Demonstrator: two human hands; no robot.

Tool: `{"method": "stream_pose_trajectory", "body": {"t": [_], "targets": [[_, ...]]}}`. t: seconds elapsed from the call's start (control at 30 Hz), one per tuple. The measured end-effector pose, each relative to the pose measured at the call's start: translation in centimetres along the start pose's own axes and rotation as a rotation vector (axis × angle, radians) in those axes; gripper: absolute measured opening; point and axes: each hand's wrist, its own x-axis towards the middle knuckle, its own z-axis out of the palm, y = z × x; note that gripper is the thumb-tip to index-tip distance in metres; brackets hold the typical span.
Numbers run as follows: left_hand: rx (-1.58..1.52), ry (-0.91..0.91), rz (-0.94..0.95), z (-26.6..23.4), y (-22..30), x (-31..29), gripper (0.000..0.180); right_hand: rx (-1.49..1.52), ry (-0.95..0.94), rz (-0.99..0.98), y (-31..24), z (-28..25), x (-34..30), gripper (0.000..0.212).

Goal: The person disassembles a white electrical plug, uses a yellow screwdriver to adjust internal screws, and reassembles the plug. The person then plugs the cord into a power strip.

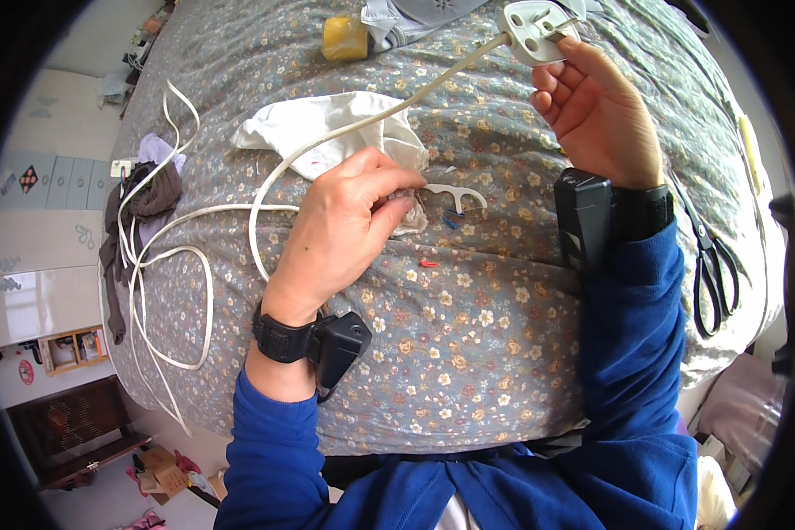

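Observation:
My left hand [336,225] is closed, thumb and forefinger pinching the end of a white dental floss pick [458,192]; its curved bow sticks out to the right. Higher up on the right, my right hand [601,110] grips a white plug [528,37] by its lower edge, with holes and metal parts on its face. From the plug a white cable [406,103] runs down leftward, passing behind my left hand. Just beyond that hand lies a crumpled white cloth [322,124]. Small blue bits [451,222] and a red bit [428,263] lie near the pick.
Loops of the cable spread over the flowered bedcover [468,327] at left, by dark clothing [155,190]. Black-handled scissors [714,274] lie at right. A yellow cylinder [344,39] and a grey fabric item [420,18] are at the far side. Black devices sit on both wrists.

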Motion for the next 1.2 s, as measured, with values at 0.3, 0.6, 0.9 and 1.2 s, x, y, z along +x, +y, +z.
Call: {"method": "stream_pose_trajectory", "body": {"t": [0.3,0.6,0.9,1.2], "targets": [[0.268,0.014,0.138,1.3,0.3,1.1,0.008,0.157,0.049,0.138,1.6,4.5,-0.8,0.020],[-0.055,0.166,0.103,0.7,1.2,0.9,0.008,0.099,0.053,0.172,1.1,6.3,-1.6,0.028],[-0.387,0.499,0.146,-2.9,4.1,1.4,0.011,0.091,0.044,0.180,1.2,7.6,-1.9,0.021],[-0.324,0.499,0.065,-2.2,5.3,2.4,0.013,-0.052,0.102,0.092,1.1,8.6,-2.4,0.024]]}}
